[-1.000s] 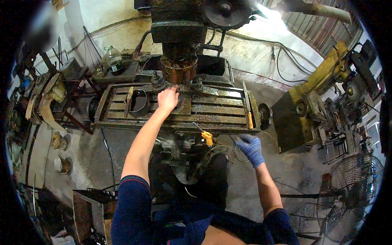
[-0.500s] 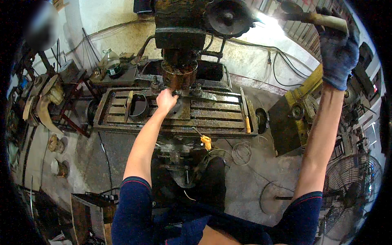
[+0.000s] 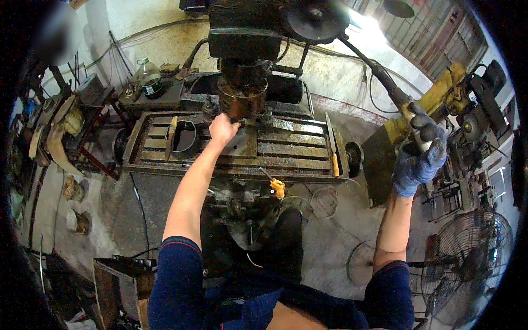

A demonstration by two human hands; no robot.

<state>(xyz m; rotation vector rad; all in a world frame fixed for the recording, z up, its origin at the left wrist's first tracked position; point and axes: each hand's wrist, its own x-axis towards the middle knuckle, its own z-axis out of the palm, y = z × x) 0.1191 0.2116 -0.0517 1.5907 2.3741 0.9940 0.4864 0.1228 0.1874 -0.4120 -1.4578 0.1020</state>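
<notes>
Standing on the floor at our far left, a short round stub (image 3: pixel 77 221) is near a dark open box (image 3: pixel 124 291). Further along, we see a clear bottle (image 3: pixel 148 77) on the bench behind. On the slotted machine table (image 3: pixel 297 163), a narrow wooden-handled tool (image 3: pixel 171 137) lies just beside an open dark container (image 3: pixel 186 137).

Our bare left hand (image 3: pixel 224 130) reaches in right below the round spindle head (image 3: pixel 242 98), over the flat plate (image 3: pixel 245 149) on the table. Its fingers are curled in and the thumb points right; we cannot tell whether they grip anything, since the fingertips are hidden.

Slightly right of centre, an orange-yellow air gun (image 3: pixel 277 188) hangs at the table's front edge. A file (image 3: pixel 333 140) with a wooden handle lies along the table's right end. Beyond it, the long dark lever (image 3: pixel 380 76) slants down from the machine's hub (image 3: pixel 313 21) to our gloved right hand (image 3: pixel 419 165), whose fingers are wrapped around its end. A yellow machine (image 3: pixel 388 146) stands behind that hand, and a wire-caged fan (image 3: pixel 467 264) stands at lower right.
</notes>
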